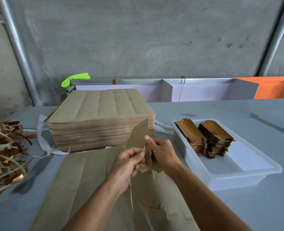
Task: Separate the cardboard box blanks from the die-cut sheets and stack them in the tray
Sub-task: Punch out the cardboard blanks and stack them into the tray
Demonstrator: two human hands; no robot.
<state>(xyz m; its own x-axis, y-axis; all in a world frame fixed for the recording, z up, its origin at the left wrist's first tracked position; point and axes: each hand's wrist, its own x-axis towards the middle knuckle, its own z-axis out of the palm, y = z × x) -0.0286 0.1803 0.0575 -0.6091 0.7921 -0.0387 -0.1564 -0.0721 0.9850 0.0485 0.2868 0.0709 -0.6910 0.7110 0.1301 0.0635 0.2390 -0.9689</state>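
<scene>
Grey table against a concrete wall. Both hands together: left hand point(128, 160) and right hand point(161, 151) pinching one box blank point(140, 132), stripping it from the die-cut sheet point(81, 180). Two stacks of blanks point(204, 137) already in the white tray point(247, 175); one tall sheet pile point(101, 120) left.

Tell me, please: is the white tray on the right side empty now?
No, the white tray holds two stacks of gold-faced blanks at its far end.

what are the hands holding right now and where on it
Both hands hold one cardboard blank standing up from the die-cut sheet. The right hand pinches its lower right edge; the left hand pinches its bottom edge.
</scene>
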